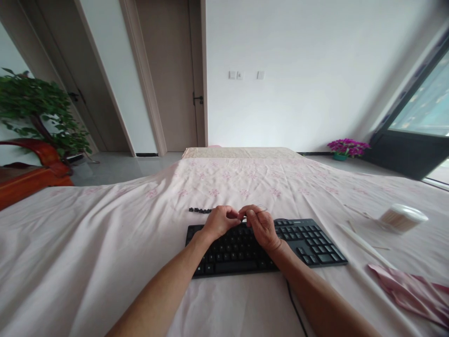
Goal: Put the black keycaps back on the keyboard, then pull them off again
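Note:
A black keyboard (pixel 234 267) lies on the pink cloth, its upper rows partly covered by my hands. My left hand (pixel 221 222) is pinched closed over the keyboard's top edge; whatever sits between its fingertips is too small and hidden to name. Close beside it, my right hand (pixel 261 228) is also closed, fingertips almost meeting the left ones. From behind its fingers a thin wire (pixel 261 207) loops out. Several loose black keycaps (pixel 199 210) form a row on the cloth just past the keyboard's top left corner.
On the right are a clear tub of cotton swabs (pixel 403 218), some loose sticks, a pale strip (pixel 366 244) and a folded pink cloth (pixel 409 290). A black cable (pixel 295 304) runs from under my right forearm towards me. The flowered cloth (pixel 122 252) is wrinkled.

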### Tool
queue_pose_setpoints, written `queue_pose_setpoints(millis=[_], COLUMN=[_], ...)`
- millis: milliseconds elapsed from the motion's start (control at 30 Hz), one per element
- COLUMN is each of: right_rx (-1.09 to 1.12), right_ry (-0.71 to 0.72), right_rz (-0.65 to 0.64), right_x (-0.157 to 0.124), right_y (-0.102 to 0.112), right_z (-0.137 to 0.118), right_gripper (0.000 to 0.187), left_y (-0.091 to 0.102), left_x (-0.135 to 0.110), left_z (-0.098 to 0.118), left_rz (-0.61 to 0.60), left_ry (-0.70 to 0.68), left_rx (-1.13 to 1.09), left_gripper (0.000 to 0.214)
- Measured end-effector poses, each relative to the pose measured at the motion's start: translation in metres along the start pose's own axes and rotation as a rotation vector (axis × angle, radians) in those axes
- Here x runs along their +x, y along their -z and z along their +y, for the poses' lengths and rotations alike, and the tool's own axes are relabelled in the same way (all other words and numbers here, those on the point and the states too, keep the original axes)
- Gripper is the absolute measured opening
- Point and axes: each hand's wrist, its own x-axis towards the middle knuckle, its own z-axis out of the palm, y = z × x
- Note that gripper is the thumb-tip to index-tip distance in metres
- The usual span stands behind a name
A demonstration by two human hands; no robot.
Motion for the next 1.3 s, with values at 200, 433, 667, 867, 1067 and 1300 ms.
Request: queue_pose_setpoints(millis=[200, 433, 667, 867, 1067, 1300], right_rx=[-0.012, -0.027, 0.044, 0.048, 0.066, 0.064], right_ry=[0.001, -0.002, -0.055, -0.059, -0.046, -0.061], right_rz=[-0.048, 0.078, 0.140, 0.110, 0.094, 0.070], right_x=[0.001, 0.000, 0.000, 0.000, 0.000, 0.000], right_y=[0.000, 0.000, -0.003, -0.004, -0.004, -0.004], right_z=[-0.002, -0.002, 0.003, 0.004, 0.002, 0.004], right_gripper=[0.035, 0.035, 0.033, 0.034, 0.034, 0.034], left_y=[0.001, 0.007, 0.034, 0.038, 0.031, 0.028], left_x=[0.004, 0.004, 0.016, 0.017, 0.019, 0.021], left_z=[-0.006, -0.006, -0.023, -0.017, -0.007, -0.005], left_rz=[-0.033, 0.007, 0.220, 0.268, 0.222, 0.162], left_ry=[0.044, 0.037, 0.044, 0.021, 0.045, -0.003], left_rx=[-0.071, -0.045, -0.046, 0.143, 0.394, 0.576], left_gripper=[0.027, 0.030, 0.024, 0.018, 0.015, 0.016])
